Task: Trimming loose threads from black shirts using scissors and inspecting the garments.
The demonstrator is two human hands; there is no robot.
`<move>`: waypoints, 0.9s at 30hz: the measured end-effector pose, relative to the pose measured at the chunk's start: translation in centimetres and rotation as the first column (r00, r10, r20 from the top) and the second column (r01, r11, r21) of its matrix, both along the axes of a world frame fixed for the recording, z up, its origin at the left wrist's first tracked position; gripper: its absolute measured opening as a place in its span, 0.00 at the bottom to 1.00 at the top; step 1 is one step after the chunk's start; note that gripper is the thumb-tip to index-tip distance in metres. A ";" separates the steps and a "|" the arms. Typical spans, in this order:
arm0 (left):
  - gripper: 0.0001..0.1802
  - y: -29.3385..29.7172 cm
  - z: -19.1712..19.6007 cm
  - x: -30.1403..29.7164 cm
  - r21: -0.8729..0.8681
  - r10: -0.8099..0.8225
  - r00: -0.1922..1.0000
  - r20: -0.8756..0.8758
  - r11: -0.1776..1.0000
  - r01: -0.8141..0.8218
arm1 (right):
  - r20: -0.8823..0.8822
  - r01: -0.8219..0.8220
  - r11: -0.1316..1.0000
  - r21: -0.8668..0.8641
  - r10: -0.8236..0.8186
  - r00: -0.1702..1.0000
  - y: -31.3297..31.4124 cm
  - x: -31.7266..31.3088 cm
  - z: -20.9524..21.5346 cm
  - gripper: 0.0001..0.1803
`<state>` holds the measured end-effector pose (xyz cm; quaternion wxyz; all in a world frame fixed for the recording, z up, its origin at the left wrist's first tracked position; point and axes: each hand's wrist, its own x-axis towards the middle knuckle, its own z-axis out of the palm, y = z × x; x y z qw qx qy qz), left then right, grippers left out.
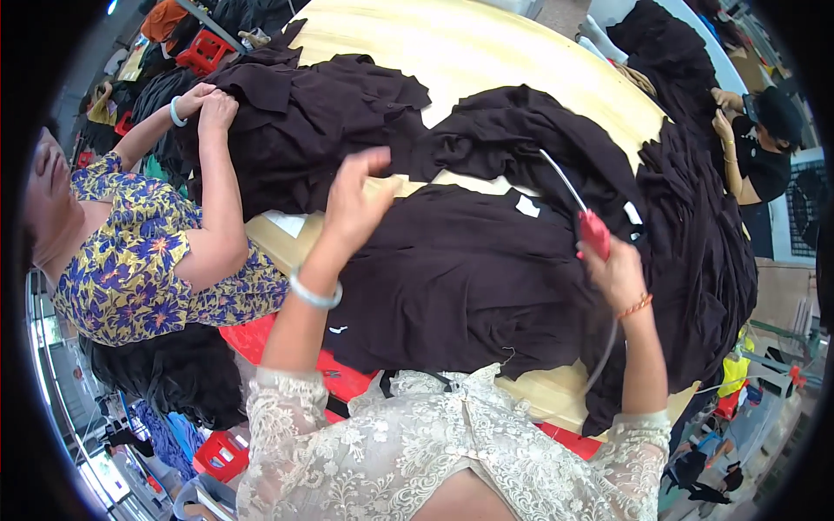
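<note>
Our left hand point(354, 198) hovers with fingers loosely spread above the black garment point(460, 269), while our right hand point(615, 271) grips a red tool point(594, 233). Beyond both, black fabric piles point(330, 130) cover the wooden surface point(452, 43).

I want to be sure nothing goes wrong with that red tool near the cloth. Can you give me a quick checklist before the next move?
1. Right hand grips the red-handled tool: ok.
2. Tool's thin metal tip over the black garment, away from both hands: ok.
3. Left hand raised, fingers open, holding nothing: ok.
4. Garment lying flat on the wooden table: not ok, rumpled.
5. Cord below the right wrist free of snags: cannot tell.
</note>
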<state>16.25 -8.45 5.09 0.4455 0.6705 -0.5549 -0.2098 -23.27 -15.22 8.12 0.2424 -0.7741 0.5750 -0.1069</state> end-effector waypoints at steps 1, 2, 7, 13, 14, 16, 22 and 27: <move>0.23 2.9 -0.2 0.0 0.171 -0.098 0.974 0.204 0.983 0.063 | 0.040 0.124 0.966 0.228 -0.137 0.990 1.4 0.9 0.5 0.20; 0.21 6.0 -1.7 0.6 0.316 -0.111 0.989 0.102 0.946 0.073 | 0.077 0.105 0.964 0.245 -0.128 0.989 2.6 0.9 -0.3 0.21; 0.11 15.4 -2.9 -0.9 0.407 -0.108 0.988 0.108 0.912 0.055 | 0.210 -0.104 0.994 0.023 0.097 0.973 5.4 4.4 -3.3 0.21; 0.09 16.4 5.2 -4.2 0.221 -0.393 0.913 -0.110 0.886 0.408 | 0.232 -0.167 0.946 0.280 0.102 0.967 5.5 5.3 -4.5 0.19; 0.09 17.7 5.5 -4.2 0.293 -0.459 0.870 -0.179 0.819 0.493 | 0.299 -0.186 0.946 0.267 0.102 0.949 6.0 4.9 -3.3 0.19; 0.08 19.8 5.2 -4.6 0.396 -0.512 0.809 -0.290 0.705 0.588 | 0.290 -0.166 0.918 0.361 0.059 0.955 6.8 2.8 -0.9 0.21; 0.10 21.1 3.3 -6.4 0.402 -0.342 0.896 -0.284 0.806 0.435 | 0.176 -0.084 0.917 0.390 0.016 0.984 9.5 -2.6 4.0 0.20; 0.07 12.3 7.2 -2.5 0.041 -0.256 0.945 -0.202 0.962 0.269 | 0.371 0.068 0.995 0.068 -0.089 0.924 7.3 -2.9 5.8 0.20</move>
